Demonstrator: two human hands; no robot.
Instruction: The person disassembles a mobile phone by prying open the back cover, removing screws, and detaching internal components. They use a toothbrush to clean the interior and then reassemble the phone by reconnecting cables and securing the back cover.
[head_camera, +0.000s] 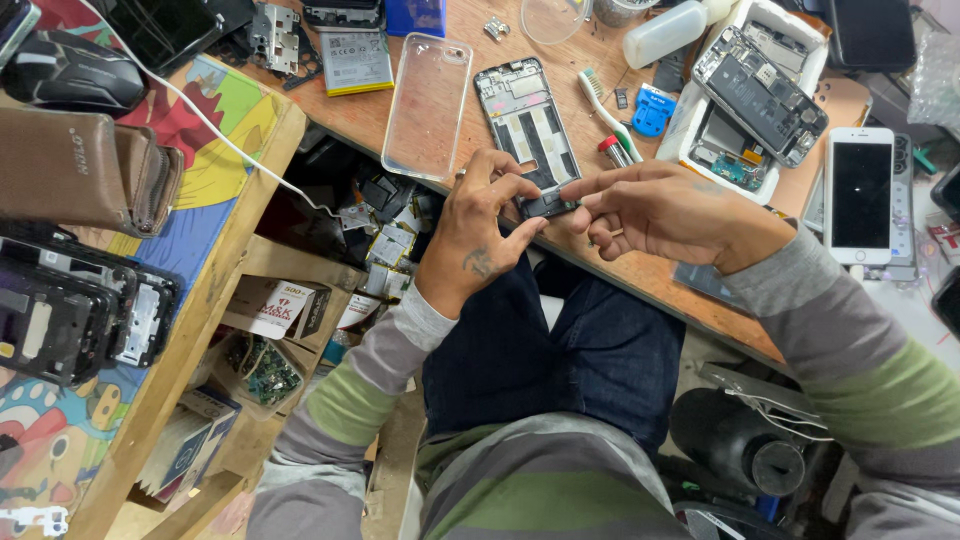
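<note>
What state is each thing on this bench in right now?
phone frame: stripped, flat on bench, lower end pinched by both hands
left hand: grip on frame's lower end
right hand: fingertips on same end
clear case: empty
white phone: screen dark
opened phone: back off, insides showing

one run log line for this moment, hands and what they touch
left hand: pinches phone frame lower end | right hand: fingertips on same end | clear case beside | surface: wooden bench

The left hand (478, 235) covers the phone frame's (527, 125) lower end; fingertip contact unclear.
</note>
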